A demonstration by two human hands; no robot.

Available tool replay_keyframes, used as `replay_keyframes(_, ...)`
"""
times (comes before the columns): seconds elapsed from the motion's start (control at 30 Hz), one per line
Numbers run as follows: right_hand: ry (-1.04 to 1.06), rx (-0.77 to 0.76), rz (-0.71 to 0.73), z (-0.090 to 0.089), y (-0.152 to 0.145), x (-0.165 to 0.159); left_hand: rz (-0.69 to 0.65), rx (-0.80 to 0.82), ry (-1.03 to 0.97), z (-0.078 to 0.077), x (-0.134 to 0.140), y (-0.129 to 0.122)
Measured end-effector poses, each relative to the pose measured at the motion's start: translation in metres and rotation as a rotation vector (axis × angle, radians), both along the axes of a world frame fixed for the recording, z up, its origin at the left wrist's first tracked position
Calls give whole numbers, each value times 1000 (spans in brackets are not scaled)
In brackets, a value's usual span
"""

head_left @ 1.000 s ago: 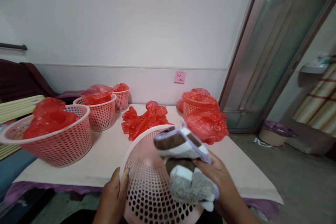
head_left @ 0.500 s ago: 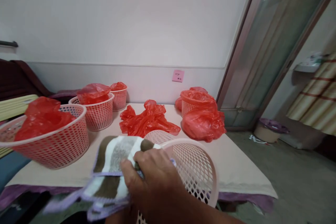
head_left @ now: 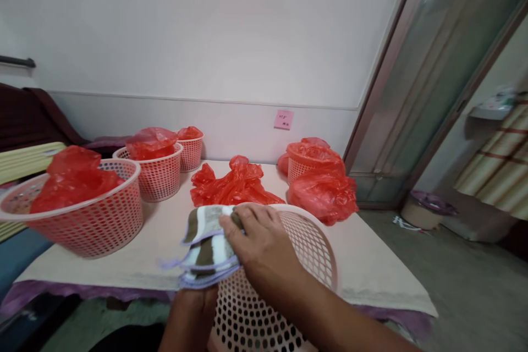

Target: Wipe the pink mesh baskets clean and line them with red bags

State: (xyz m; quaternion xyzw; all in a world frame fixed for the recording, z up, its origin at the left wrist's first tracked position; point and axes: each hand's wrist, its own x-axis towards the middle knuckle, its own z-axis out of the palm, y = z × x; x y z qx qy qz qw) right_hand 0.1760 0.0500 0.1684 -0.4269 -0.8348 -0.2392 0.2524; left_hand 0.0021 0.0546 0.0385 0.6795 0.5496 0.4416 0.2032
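Right hand [head_left: 264,242] lies over a folded striped cloth [head_left: 209,247], its fingers curled down on the fabric and its thumb reaching left; left hand [head_left: 198,300] is mostly hidden beneath, so I cannot tell what it grips. The cloth sits at the left side of a pale pink basket [head_left: 251,313], its loose layered edges pointing left, with a blurred strip of lavender trim trailing that way. Its brown, white and grey stripes run roughly from near to far; its right end is covered, leaving its long axis uncertain. The basket's curved rim shows on the far and right sides, its body running toward the wearer. Beyond is a table [head_left: 371,264] spread with cream fabric, purple showing below its edge. Crumpled red bags [head_left: 231,184] lie at its middle, bag-filled baskets [head_left: 160,176] stand along the left, and more red plastic [head_left: 324,192] is heaped at right. A pink note [head_left: 284,119] is on the white wall, beside a glass door [head_left: 433,77].
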Motion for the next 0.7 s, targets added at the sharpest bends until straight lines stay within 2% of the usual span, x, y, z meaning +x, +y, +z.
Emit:
replay_keyframes(0.17,130,-136,-156,14,2,31,17,-221,30,10,1,-17)
replay_keyframes(0.33,248,-208,-299,16,-1,67,-26,-278,-36,17,-2,-15)
replay_keyframes(0.47,416,-324,-325,3,-1,98,7,-286,-79,10,-11,-5)
replay_keyframes(0.7,860,-496,-310,-35,-19,132,29,-296,-173,-11,-25,-4)
